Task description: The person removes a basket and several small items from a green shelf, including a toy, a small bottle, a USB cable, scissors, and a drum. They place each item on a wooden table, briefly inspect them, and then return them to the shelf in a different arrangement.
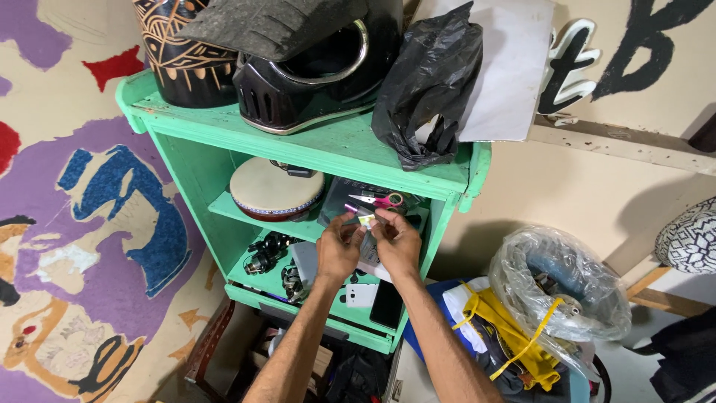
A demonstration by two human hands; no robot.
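Nearest, 2 bare forearms rising from the bottom edge toward the middle of a green shelf unit (313, 145). Left hand (339, 248) closed, fingers curled, thumb and fingertips pinching the left side of a small yellow-and-white object (365, 219). Right hand (397, 242) likewise closed, pinching the same small object from the right, both hands meeting in front of the middle shelf. What that small object is: too small to tell.

Just below the hands, on the lower shelf: a white adapter-like block (361, 295), a black phone (386, 304) lying flat beside it, and to the left a cluster of dark metal reels (266, 252). Near right, on the floor: a clear plastic bag (563, 280) bound with a yellow strap, resting on yellow and blue cloth.

Just beyond the hands, on the middle shelf: pink-handled scissors (379, 199) lying on a clear packet, and to the left a round drum (277, 189) with a pale skin.

Farthest, on the top of the unit: a black helmet (309, 71) at centre, a carved dark vase (186, 60) to its left, a black plastic bag (426, 86) to its right, and a white sheet (511, 71) leaning against the wall.
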